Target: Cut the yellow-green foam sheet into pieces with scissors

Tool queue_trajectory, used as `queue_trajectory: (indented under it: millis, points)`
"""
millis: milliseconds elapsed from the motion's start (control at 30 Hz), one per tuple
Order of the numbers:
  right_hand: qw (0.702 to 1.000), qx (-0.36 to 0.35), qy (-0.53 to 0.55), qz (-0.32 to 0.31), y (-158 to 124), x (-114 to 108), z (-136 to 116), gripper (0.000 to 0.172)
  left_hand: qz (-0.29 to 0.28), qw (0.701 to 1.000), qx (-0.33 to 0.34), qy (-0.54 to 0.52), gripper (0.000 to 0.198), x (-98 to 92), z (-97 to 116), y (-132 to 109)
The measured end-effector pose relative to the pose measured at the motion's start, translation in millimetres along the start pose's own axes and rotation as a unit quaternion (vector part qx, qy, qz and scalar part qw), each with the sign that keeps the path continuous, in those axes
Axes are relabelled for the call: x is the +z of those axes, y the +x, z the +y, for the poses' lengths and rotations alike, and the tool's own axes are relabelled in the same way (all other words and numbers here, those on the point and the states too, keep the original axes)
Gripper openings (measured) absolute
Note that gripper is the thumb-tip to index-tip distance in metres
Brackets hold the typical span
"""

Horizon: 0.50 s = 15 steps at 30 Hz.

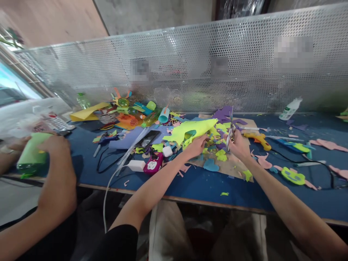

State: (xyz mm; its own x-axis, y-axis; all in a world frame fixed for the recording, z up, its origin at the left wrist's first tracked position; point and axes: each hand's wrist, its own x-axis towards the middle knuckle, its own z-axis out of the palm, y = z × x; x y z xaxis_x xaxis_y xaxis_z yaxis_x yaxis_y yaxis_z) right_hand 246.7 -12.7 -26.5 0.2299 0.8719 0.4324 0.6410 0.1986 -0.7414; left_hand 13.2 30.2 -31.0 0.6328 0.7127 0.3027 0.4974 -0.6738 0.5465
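Note:
My right hand (238,145) is closed around a pair of metal scissors (231,125), whose blades point up, away from me. To its left, my left hand (197,146) is at the front edge of a bright yellow-green sheet (194,128) with pieces cut out of it. Its fingers look curled at the sheet and are partly hidden. The sheet stands raised and bent above a heap of coloured scraps. Beneath both hands lies a brown board (239,170) with a blue cut piece (211,165) on it.
At the left, another person's hands (56,145) hold a green-wrapped bottle (32,154). A yellow glue gun (258,140) with a black cord lies at right. A phone (148,139), a magenta device (153,163) and a white cable (119,168) are left of my hands. A perforated metal screen (185,83) stands behind.

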Motion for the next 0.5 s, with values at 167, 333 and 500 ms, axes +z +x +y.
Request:
queue_trajectory:
  millis: [167,333,500]
  points:
    - [0.999,-0.004,0.027,-0.044,-13.0,5.9,-15.6,0.034,0.039,0.998,-0.035,0.039,0.034,-16.3,-8.5,-4.3]
    - [0.994,-0.001,0.057,-0.093,-22.5,11.3,-20.4,0.038,0.068,0.995,-0.067,0.018,0.033,-18.3,-8.0,-5.1]
    - [0.992,-0.012,0.079,-0.096,-23.5,10.0,-18.3,0.035,0.062,0.993,-0.099,0.016,0.036,-19.5,-4.4,-4.0]
